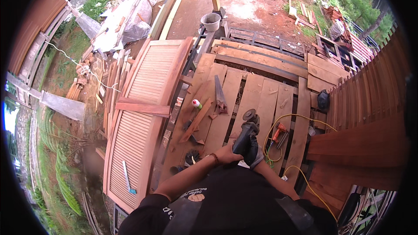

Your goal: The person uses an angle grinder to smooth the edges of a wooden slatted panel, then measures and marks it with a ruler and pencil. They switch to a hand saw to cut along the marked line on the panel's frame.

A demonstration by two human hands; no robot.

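Note:
A dark angle grinder points away from me, its disc at the far end. My left hand is closed on the near part of its body, with a beaded bracelet at the wrist. My right hand, in what looks like a pale glove, is on the grinder's near right side, mostly hidden behind it. Right of it lie an orange nail gun and a yellow hose. To the left on the planks are a small white bottle and loose wood offcuts.
A louvred wooden panel with a square on it stands at the left. A slatted wooden structure rises at the right. A bucket sits by a post at the far edge. Timber piles lie beyond the panel.

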